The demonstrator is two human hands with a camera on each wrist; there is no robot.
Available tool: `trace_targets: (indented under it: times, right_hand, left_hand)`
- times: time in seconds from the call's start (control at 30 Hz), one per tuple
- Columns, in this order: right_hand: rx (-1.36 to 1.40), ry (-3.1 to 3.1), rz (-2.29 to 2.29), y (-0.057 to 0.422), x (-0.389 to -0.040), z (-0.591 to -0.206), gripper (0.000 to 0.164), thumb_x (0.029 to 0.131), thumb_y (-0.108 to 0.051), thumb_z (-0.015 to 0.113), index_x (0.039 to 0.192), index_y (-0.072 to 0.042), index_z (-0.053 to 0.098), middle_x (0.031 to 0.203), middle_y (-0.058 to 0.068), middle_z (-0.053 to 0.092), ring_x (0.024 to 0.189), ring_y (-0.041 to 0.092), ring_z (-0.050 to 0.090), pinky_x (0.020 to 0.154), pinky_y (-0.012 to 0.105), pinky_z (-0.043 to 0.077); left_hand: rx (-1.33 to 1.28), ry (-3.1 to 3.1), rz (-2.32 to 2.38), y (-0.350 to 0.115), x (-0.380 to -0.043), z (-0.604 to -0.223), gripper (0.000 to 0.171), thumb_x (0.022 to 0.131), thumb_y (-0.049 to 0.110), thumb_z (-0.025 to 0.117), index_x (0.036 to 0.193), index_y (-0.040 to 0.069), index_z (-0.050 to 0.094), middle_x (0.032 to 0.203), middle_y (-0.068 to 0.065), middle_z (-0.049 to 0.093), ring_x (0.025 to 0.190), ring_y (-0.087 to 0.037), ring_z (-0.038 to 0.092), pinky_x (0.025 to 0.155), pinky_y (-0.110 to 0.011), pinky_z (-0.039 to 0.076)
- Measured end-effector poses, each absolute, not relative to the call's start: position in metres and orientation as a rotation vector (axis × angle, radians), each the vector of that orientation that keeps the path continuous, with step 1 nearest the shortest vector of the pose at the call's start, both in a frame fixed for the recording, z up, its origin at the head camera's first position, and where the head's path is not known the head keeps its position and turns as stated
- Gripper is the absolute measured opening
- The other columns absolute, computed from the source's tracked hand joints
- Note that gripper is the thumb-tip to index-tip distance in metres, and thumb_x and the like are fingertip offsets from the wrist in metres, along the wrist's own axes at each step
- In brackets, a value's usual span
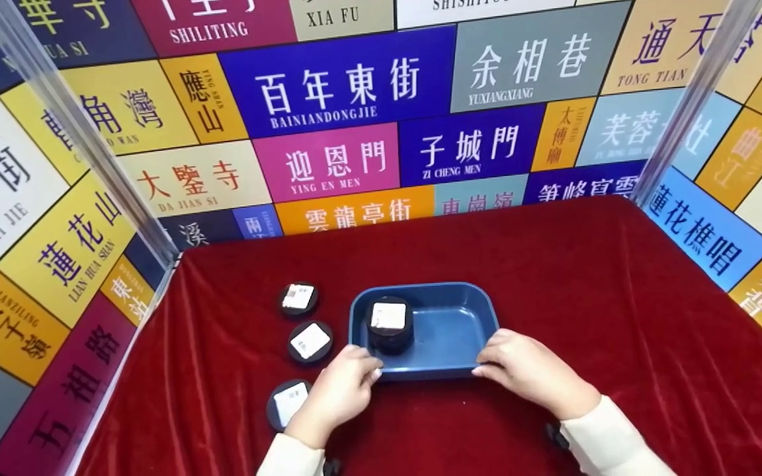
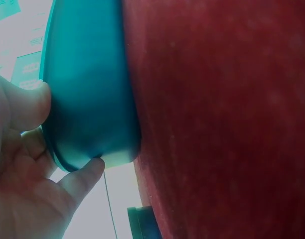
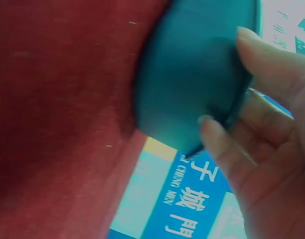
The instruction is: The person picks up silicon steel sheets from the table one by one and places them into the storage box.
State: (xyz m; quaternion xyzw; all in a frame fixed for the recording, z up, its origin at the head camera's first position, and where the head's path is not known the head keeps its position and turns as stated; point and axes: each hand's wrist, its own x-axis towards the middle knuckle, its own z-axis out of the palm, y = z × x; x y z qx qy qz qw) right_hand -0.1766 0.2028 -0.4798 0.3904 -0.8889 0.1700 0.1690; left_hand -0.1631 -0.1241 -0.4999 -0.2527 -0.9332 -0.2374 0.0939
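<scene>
We identify a booth-like enclosure (image 1: 526, 73) by its sign-printed walls (image 1: 335, 43) in coloured blocks across the upper frame, corner posts (image 1: 77, 119) at upper left and upper right, and red cloth (image 1: 586, 277) across the lower centre.

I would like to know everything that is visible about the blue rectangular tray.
The blue rectangular tray is glossy and plastic-looking, with rounded corners and raised walls. It lies open side up, apparently on the dark red velvety cloth. A black cylindrical object with a white label stands inside, toward its left end. The left hand and right hand grip its near corners.
</scene>
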Motion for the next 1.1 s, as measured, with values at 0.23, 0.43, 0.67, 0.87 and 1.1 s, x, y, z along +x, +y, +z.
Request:
trace_targets:
  times: [0.23, 0.43, 0.67, 0.87, 1.1]
  right_hand:
    - [1.087, -2.572, 0.443, 0.2015, -0.1748, -0.4756, 0.010, 0.081, -0.022, 0.082, 0.077, -0.021, 0.074, 0.073, -0.010, 0.065, 0.073, 0.010, 0.057, 0.068, 0.027, 0.050]
    - [1.046, -2.599, 0.462, 0.2014, -0.1730, -0.4755, 0.010, 0.083, -0.023, 0.081, 0.077, -0.023, 0.073, 0.073, -0.011, 0.065, 0.073, 0.010, 0.058, 0.067, 0.026, 0.050]
    - [1.030, -2.567, 0.510, 0.2003, -0.1735, -0.4810, 0.007, 0.083, -0.021, 0.081, 0.081, -0.021, 0.075, 0.077, -0.011, 0.067, 0.076, 0.009, 0.059, 0.070, 0.025, 0.052]
    - [1.048, -2.508, 0.517, 0.2002, -0.1736, -0.4845, 0.008, 0.084, -0.019, 0.081, 0.081, -0.021, 0.074, 0.077, -0.011, 0.067, 0.077, 0.008, 0.058, 0.070, 0.024, 0.051]
    - [1.042, -2.537, 0.539, 0.2009, -0.1730, -0.4821, 0.008, 0.084, -0.020, 0.081, 0.079, -0.021, 0.075, 0.076, -0.011, 0.066, 0.076, 0.009, 0.058, 0.069, 0.025, 0.051]
  left_hand:
    - [-0.750, -2.774, -0.698, -0.1229, -0.1636, -0.4993, 0.011, 0.091, 0.008, 0.066, 0.092, 0.013, 0.076, 0.084, 0.005, 0.065, 0.090, -0.014, 0.057, 0.075, -0.029, 0.053]
    - [-0.746, -2.784, -0.685, -0.1227, -0.1640, -0.4988, 0.012, 0.092, 0.008, 0.066, 0.092, 0.013, 0.076, 0.084, 0.004, 0.065, 0.091, -0.015, 0.058, 0.076, -0.029, 0.053]
    - [-0.734, -2.780, -0.684, -0.1235, -0.1642, -0.4981, 0.011, 0.092, 0.008, 0.066, 0.092, 0.013, 0.076, 0.085, 0.004, 0.065, 0.090, -0.015, 0.058, 0.076, -0.029, 0.053]
    - [-0.729, -2.775, -0.682, -0.1236, -0.1653, -0.4981, 0.012, 0.092, 0.008, 0.066, 0.092, 0.013, 0.076, 0.085, 0.004, 0.065, 0.090, -0.015, 0.058, 0.075, -0.029, 0.053]
    - [-0.719, -2.787, -0.685, -0.1235, -0.1629, -0.4988, 0.012, 0.093, 0.009, 0.066, 0.095, 0.013, 0.077, 0.087, 0.005, 0.065, 0.092, -0.014, 0.058, 0.077, -0.030, 0.054]
